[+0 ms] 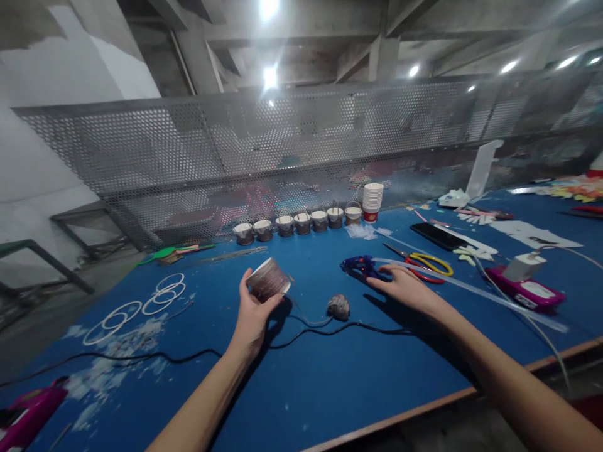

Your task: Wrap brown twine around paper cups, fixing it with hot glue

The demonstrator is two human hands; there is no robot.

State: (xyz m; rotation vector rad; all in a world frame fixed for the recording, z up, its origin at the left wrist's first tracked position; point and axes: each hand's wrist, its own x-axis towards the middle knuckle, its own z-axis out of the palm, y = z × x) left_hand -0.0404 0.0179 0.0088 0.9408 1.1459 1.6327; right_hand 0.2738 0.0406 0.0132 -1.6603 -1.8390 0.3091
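Observation:
My left hand (255, 311) is closed around a paper cup (269, 280) wrapped in grey-brown yarn, tilted above the table. A strand trails from the cup towards a small ball of grey yarn (338, 307) on the blue tabletop. My right hand (405, 285) has its thumb and fingers at the handle of a blue glue gun (362, 266). A long translucent glue stick (475, 292) runs out of the gun's back, over the hand and to the right. Part of the handle is hidden by my fingers.
Several wrapped cups (302, 224) line the back, beside stacked paper cups (372, 201). Scissors (431, 265), a black phone (438, 236) and a magenta device (525, 289) lie right. White rings (113, 320) lie left. A black cable (325, 331) crosses the table (301, 389).

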